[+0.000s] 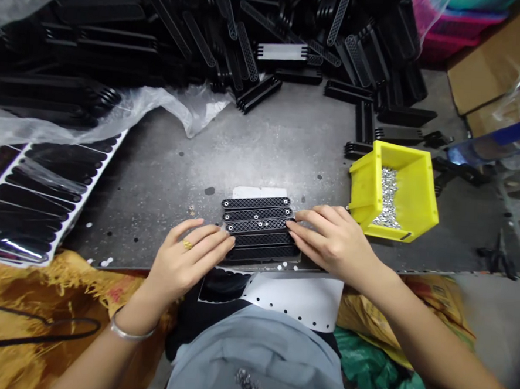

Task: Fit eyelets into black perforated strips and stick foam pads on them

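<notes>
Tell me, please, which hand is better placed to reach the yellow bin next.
Probably the right hand: it is at the right end of the black slats, nearer the yellow bin. The left hand is at their other end, farther from the bin.

Bench (155, 176): blk strips (258, 224) lay in row; L hand (188, 257) & R hand (334, 240) touched opp. ends; ylw bin (414, 195) w/ silver bits (387, 199) stood R side.
</notes>
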Motion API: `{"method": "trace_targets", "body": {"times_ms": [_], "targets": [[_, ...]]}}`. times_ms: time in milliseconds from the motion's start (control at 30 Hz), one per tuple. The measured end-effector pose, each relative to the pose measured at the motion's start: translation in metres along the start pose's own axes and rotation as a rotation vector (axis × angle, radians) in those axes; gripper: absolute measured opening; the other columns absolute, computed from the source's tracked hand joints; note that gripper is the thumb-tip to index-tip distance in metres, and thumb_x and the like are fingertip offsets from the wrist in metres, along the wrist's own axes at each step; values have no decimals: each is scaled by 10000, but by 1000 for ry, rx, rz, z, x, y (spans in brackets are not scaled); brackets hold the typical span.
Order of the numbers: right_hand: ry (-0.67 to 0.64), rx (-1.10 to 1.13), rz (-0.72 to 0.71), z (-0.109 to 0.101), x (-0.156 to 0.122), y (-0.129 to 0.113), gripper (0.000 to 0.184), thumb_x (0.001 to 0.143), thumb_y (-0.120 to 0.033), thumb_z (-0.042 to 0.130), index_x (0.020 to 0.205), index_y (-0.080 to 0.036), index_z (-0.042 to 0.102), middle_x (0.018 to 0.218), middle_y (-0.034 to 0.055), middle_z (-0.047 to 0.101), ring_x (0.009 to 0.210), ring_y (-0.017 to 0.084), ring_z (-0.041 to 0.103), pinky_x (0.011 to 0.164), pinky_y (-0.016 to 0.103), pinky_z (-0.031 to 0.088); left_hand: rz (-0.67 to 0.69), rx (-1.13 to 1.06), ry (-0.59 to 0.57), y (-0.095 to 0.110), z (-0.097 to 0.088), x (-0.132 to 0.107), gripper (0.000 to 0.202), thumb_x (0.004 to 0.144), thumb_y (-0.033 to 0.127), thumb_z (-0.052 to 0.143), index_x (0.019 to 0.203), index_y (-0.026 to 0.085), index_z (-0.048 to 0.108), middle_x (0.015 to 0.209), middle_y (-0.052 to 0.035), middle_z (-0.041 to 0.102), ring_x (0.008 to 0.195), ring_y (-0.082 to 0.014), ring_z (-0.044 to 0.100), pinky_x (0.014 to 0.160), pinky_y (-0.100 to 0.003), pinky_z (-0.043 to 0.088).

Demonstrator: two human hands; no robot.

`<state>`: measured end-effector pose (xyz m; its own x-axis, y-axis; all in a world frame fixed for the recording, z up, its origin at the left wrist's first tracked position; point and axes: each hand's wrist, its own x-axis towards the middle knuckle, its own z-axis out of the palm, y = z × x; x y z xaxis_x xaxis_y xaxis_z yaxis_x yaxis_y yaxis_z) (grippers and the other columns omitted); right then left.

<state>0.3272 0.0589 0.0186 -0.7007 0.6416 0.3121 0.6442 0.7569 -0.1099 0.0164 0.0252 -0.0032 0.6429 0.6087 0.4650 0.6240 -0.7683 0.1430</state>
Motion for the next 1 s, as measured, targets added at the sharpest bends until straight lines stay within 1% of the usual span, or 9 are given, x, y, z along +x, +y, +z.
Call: {"method": "trace_targets", "body": {"times_ms": [133, 267, 433, 567, 667, 767, 833, 867, 1000], "targets": [[63, 95, 46, 12, 16, -4, 182, 1042, -223, 588, 1114, -155, 741, 988, 86, 748, 855, 204, 574, 714, 339, 379, -8, 94, 44, 2, -5, -9, 323, 891, 125, 787, 1204, 181, 730, 1035, -30, 825, 963, -201, 743, 1049, -406, 483], [55, 111, 2, 15, 23, -8, 163, 1040, -224, 593, 1006, -177, 745, 961, 60, 747, 832, 193, 565, 712, 340, 363, 23, 148, 33, 4, -6, -7, 343, 901, 233, 807, 1232, 187, 730, 1085, -24, 823, 985, -207, 738, 1037, -399, 482], [97, 28, 92, -2, -9, -8, 55, 981, -177, 680, 981, -158, 732, 932, 63, 760, 826, 195, 595, 701, 354, 364, 102, 150, 83, -3, -3, -4, 303, 884, 307, 832, 1156, 202, 748, 1021, -5, 825, 942, -192, 739, 1010, -384, 497], [119, -72, -6, -2, -32, -14, 137, 973, -165, 687, 1098, -135, 734, 1004, 71, 789, 875, 196, 636, 761, 344, 437, 103, 143, 85, -3, -3, 2, 269, 886, 326, 830, 1098, 184, 745, 975, -1, 827, 915, -202, 745, 982, -402, 507], [109, -153, -52, 1, -35, -25, 193, 988, -186, 663, 1158, -126, 732, 1036, 60, 798, 912, 199, 653, 823, 341, 462, 15, 183, 30, 13, -6, 8, 279, 913, 382, 796, 1082, 166, 744, 994, -22, 825, 947, -227, 745, 1009, -427, 487], [66, -159, 46, -1, -31, -37, 201, 999, -181, 630, 1144, -92, 738, 1032, 85, 792, 915, 218, 647, 804, 353, 464, -118, 260, -43, 32, -8, 10, 293, 948, 371, 755, 1112, 128, 739, 1019, -60, 818, 1001, -245, 737, 1045, -427, 461], [22, -120, 120, -4, -27, -37, 215, 1009, -189, 608, 1128, -68, 740, 1006, 107, 781, 898, 230, 635, 760, 365, 458, -158, 282, -50, 39, -9, 8, 277, 956, 331, 747, 1133, 118, 733, 1022, -65, 815, 1012, -244, 733, 1056, -420, 450], [6, -97, 120, -6, -26, -35, 214, 1011, -193, 604, 1114, -67, 743, 989, 111, 776, 888, 231, 629, 739, 366, 452, -163, 275, -42, 40, -9, 7, 264, 956, 321, 747, 1130, 122, 734, 1021, -62, 815, 1009, -243, 731, 1056, -420, 447], [-27, 11, -46, -10, -23, -11, 165, 999, -196, 634, 1089, -136, 759, 1002, 85, 777, 932, 228, 622, 744, 360, 445, -159, 192, -10, 35, -9, 8, 224, 947, 350, 750, 1060, 157, 741, 1008, -65, 809, 997, -250, 721, 1046, -441, 438]]}}
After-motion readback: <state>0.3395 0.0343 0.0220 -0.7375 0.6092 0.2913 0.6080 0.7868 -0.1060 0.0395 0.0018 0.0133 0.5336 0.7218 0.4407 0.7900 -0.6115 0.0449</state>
